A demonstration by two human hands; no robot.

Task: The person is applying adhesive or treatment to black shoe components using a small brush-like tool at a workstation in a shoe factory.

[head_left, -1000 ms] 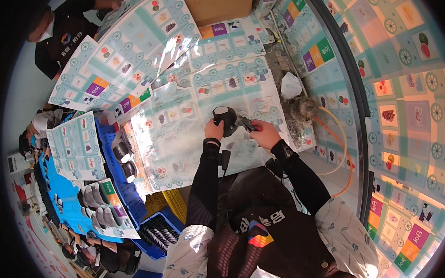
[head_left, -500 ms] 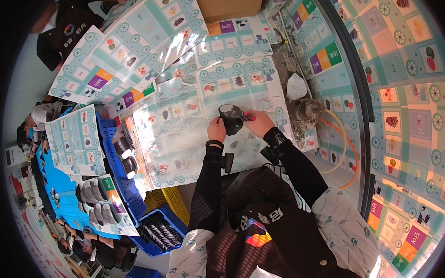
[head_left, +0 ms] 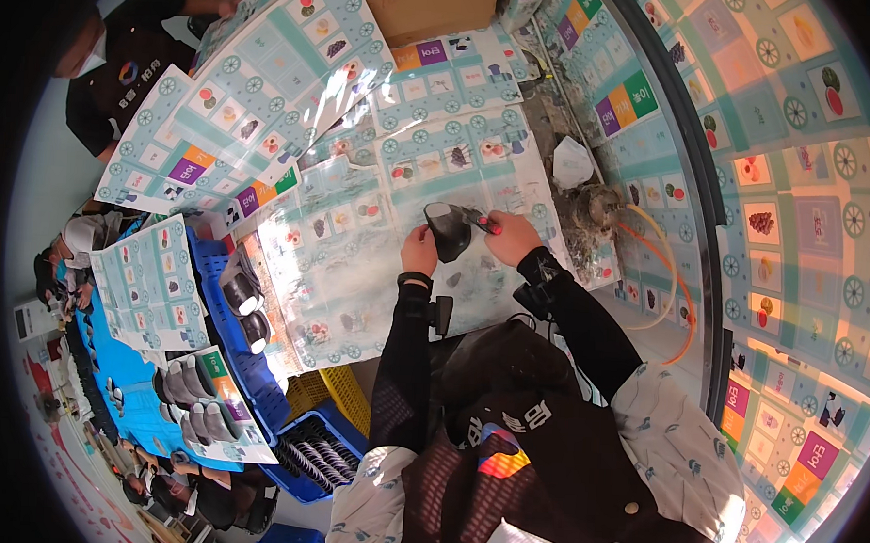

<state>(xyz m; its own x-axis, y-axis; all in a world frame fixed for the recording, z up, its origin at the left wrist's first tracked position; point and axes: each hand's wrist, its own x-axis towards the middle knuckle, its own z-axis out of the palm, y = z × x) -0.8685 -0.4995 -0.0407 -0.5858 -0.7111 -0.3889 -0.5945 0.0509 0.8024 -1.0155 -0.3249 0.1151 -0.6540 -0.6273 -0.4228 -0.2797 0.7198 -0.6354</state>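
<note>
My left hand (head_left: 418, 252) pinches a black, rounded, shoe-like piece (head_left: 450, 237) by its left edge. A pale grey patch shows on its top end. Closed around a small red-and-black hand tool (head_left: 489, 224) is my right hand (head_left: 514, 238), just right of the piece. The tool's dark end points left toward the piece, and a narrow gap seems to lie between them. Its exact kind is too small to make out. Both hands are above a work surface (head_left: 357, 287) covered with printed sheets and smeared with grey dust.
A blue basket (head_left: 256, 370) along the left holds black-and-white pieces (head_left: 242, 292). Below it sits a blue crate (head_left: 315, 451) of stacked dark pieces, beside a yellow crate (head_left: 347, 399). Printed boards (head_left: 248, 98) stand at upper left, with a person (head_left: 124, 64) behind. An orange hose (head_left: 686, 292) curves at right.
My right hand has drawn the red-and-black tool slightly right, away from the shoe-like piece. The piece has turned a little in my left hand. The whole view has shifted slightly.
</note>
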